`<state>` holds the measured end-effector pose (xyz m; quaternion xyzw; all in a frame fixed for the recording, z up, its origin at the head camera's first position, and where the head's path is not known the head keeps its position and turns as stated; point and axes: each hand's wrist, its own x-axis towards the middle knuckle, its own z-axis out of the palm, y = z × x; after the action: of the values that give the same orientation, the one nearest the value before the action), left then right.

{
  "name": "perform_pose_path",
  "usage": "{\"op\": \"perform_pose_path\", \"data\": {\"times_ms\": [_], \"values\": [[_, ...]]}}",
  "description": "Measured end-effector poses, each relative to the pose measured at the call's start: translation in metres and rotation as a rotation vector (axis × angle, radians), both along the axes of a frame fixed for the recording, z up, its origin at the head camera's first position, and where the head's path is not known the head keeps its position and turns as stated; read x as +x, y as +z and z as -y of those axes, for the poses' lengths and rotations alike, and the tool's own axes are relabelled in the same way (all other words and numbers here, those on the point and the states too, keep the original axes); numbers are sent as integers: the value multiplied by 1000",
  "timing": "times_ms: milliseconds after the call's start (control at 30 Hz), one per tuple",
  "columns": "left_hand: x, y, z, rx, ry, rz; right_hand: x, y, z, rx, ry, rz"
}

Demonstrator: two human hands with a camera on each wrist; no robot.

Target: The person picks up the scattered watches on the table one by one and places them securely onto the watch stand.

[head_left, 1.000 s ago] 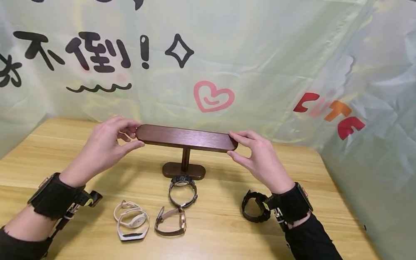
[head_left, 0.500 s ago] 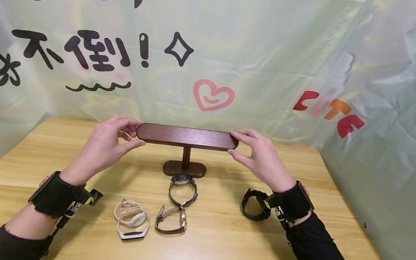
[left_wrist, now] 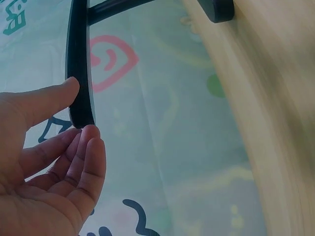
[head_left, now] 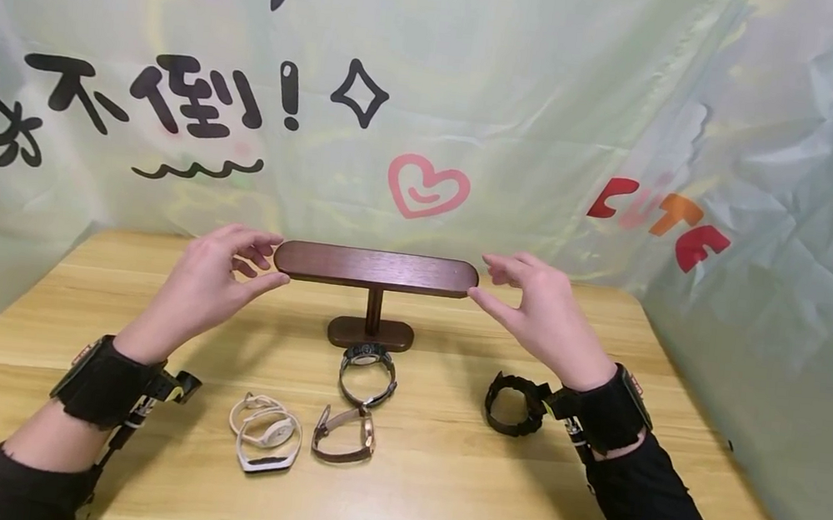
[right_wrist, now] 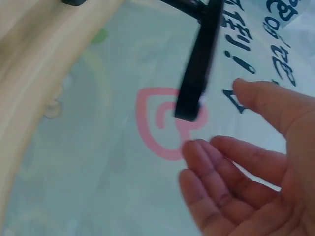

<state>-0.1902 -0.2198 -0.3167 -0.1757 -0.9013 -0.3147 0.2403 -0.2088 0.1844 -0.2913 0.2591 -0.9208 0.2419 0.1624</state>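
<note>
A dark brown wooden T-shaped display stand [head_left: 376, 269] stands upright toward the back of the table. My left hand [head_left: 215, 274] holds the left end of its crossbar, with the thumb against the front edge and fingertips at the rounded end [left_wrist: 81, 110]. Beside the right end, my right hand [head_left: 543, 310] is spread. In the right wrist view a gap shows between its fingers [right_wrist: 197, 155] and the bar [right_wrist: 197, 73]. Just in front of the base lies a dark watch [head_left: 368, 372]. A black chunky watch [head_left: 515, 408] lies near my right wrist.
A brown-strapped watch [head_left: 344, 437] lies in front of the dark one. To its left are a pale-strapped watch [head_left: 278, 432] and a white fitness band [head_left: 267, 465], overlapping. A printed cloth [head_left: 535, 121] hangs behind the wooden table [head_left: 439, 497].
My right hand has let go of the bar's right end and drawn away to the right. My left hand stays at the left end. The stand keeps its place.
</note>
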Motion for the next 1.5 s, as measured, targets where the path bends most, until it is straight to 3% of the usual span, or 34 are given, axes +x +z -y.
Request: {"op": "perform_pose_path", "data": {"times_ms": [167, 400, 533, 700, 900, 1067, 1233, 1500], "values": [[3, 5, 3, -12, 17, -15, 9, 4, 2, 35, 32, 59], [16, 14, 6, -33, 12, -35, 14, -11, 17, 114, 117, 100], [25, 19, 3, -68, -22, -25, 17, -22, 30, 147, 145, 118], [32, 21, -5, -147, -103, 46, 18, -36, 48, 177, 195, 122], [34, 16, -18, -211, -210, 136, 18, -49, 65, 205, 203, 135], [33, 5, -23, -235, -264, 158, 18, -55, 79, 205, 193, 176], [32, -3, -26, -241, -304, 164, 16, -62, 89, 191, 182, 190], [30, -7, -31, -246, -325, 220, 16, -67, 95, 183, 173, 193]]}}
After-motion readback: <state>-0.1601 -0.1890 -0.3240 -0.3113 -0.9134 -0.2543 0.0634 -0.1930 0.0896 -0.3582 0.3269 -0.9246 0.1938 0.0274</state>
